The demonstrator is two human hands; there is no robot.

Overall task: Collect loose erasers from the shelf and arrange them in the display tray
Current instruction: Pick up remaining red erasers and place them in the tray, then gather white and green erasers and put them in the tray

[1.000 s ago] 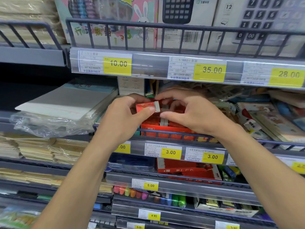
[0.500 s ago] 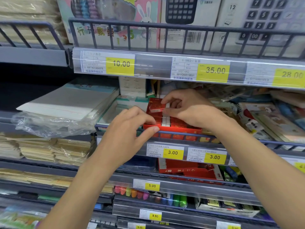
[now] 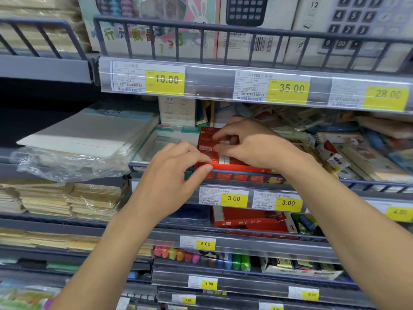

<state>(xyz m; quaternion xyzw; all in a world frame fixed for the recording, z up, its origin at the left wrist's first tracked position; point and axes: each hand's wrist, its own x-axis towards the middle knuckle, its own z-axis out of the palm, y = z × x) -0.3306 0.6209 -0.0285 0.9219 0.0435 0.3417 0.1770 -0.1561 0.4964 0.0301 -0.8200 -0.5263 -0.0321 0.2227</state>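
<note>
2 bare hands working at red cardboard display tray [image 3: 225, 168] behind wire shelf rail [image 3: 312, 179]: left hand [image 3: 169, 175] fingers together bracing its corner, right hand [image 3: 248, 144] pinching small red-sleeved eraser [image 3: 224, 142], seating it among rows.

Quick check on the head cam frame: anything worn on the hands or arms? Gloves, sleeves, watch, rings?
Nothing worn that shows. The left hand and right hand are bare: no gloves, and no rings visible on the fingers in view. Both forearms are bare as far as the frame edge, so no sleeve cuffs appear. No watch, band or marker on either wrist.
</note>
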